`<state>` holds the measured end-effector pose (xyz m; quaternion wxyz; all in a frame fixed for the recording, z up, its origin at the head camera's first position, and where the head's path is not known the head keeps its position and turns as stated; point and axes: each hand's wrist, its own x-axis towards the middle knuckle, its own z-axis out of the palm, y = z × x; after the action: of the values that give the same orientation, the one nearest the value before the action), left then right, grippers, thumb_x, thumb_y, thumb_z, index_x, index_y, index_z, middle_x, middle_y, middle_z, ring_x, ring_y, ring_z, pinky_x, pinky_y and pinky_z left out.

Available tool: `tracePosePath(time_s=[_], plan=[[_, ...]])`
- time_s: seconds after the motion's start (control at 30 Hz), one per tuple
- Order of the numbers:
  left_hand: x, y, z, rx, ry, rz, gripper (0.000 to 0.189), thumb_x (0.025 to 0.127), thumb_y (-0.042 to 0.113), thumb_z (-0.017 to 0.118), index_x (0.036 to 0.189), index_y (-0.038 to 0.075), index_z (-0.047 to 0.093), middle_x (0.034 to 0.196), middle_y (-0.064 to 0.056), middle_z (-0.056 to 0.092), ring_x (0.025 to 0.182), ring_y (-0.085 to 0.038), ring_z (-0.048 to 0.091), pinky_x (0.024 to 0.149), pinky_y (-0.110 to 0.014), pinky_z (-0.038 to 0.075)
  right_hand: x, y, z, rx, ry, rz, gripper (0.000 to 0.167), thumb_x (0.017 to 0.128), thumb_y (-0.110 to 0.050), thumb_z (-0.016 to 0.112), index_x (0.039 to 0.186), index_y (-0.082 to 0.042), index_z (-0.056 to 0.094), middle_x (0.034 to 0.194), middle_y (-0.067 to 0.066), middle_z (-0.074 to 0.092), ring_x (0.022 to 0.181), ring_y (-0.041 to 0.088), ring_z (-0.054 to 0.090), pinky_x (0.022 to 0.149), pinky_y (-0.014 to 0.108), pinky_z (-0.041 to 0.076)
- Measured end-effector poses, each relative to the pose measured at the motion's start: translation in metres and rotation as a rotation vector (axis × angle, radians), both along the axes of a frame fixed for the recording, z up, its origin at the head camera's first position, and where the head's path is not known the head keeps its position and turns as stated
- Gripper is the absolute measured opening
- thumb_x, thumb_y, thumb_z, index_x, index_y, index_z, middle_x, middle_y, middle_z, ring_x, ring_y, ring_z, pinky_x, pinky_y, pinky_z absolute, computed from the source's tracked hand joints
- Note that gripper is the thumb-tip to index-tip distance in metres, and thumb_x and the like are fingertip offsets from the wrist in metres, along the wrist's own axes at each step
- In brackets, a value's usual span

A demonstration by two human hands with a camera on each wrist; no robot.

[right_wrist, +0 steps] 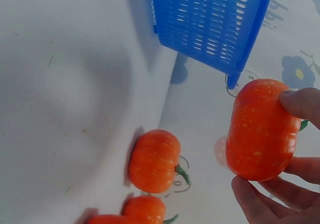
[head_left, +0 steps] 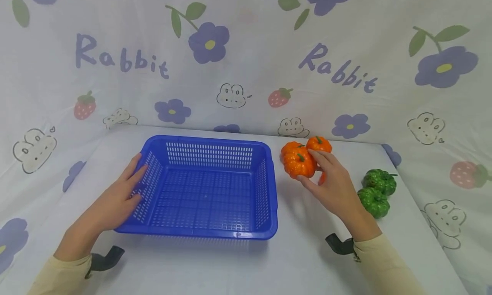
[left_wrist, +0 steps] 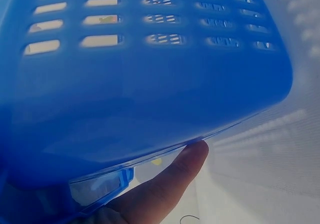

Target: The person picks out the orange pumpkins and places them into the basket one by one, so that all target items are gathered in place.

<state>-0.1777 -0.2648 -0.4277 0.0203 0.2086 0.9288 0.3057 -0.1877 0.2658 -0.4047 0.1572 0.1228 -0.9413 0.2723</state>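
My right hand holds an orange mini pumpkin with a green stem between thumb and fingers, raised off the table. Behind and beside it are other orange pumpkins, partly hidden by the held one and the hand. My left hand rests on the left rim of a blue plastic basket, its fingers spread and fairly straight. In the left wrist view one finger touches the basket's edge; the other fingers are out of sight there. Nothing lies in the basket.
Two green pumpkins sit together to the right of my right hand. A white-covered table carries everything. Behind it hangs a white cloth printed with flowers, rabbits and strawberries. Dark curved pieces stick out at both wrists.
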Motion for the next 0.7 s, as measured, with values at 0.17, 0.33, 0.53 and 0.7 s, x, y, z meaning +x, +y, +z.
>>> tracePosePath(time_s=[0.17, 0.33, 0.53, 0.7], plan=[[0.0, 0.001, -0.001, 0.001, 0.001, 0.007, 0.071, 0.101, -0.005, 0.053, 0.166, -0.011, 0.025, 0.18, -0.02, -0.006, 0.16, -0.054, 0.014, 0.119, -0.075, 0.027, -0.001, -0.001, 0.004, -0.001, 0.025, 0.011, 0.071, 0.092, -0.02, 0.089, 0.153, 0.0, 0.058, 0.149, 0.024, 0.057, 0.132, 0.045, 0.06, 0.099, 0.063, 0.058], [0.0, 0.001, -0.001, 0.005, 0.011, 0.014, 0.071, 0.101, -0.005, 0.054, 0.166, -0.011, 0.026, 0.18, -0.02, -0.005, 0.16, -0.055, 0.015, 0.119, -0.075, 0.028, -0.004, -0.003, 0.009, -0.009, 0.052, 0.034, 0.071, 0.091, -0.018, 0.09, 0.152, 0.0, 0.058, 0.148, 0.023, 0.058, 0.122, 0.041, 0.065, 0.096, 0.059, 0.061], [0.0, 0.001, -0.001, 0.002, 0.008, 0.008, 0.07, 0.102, -0.004, 0.054, 0.166, -0.011, 0.026, 0.18, -0.021, -0.005, 0.16, -0.055, 0.015, 0.119, -0.075, 0.028, -0.005, -0.006, 0.013, -0.023, 0.052, 0.05, 0.071, 0.091, -0.016, 0.09, 0.153, 0.0, 0.057, 0.146, 0.023, 0.058, 0.117, 0.041, 0.068, 0.097, 0.059, 0.06], [0.0, 0.0, 0.0, -0.007, 0.001, 0.01, 0.071, 0.102, -0.004, 0.053, 0.167, -0.01, 0.025, 0.18, -0.02, -0.006, 0.16, -0.054, 0.015, 0.119, -0.075, 0.028, -0.004, -0.008, 0.018, -0.028, 0.06, 0.067, 0.071, 0.091, -0.015, 0.09, 0.153, 0.0, 0.057, 0.145, 0.023, 0.059, 0.118, 0.041, 0.068, 0.097, 0.059, 0.06]])
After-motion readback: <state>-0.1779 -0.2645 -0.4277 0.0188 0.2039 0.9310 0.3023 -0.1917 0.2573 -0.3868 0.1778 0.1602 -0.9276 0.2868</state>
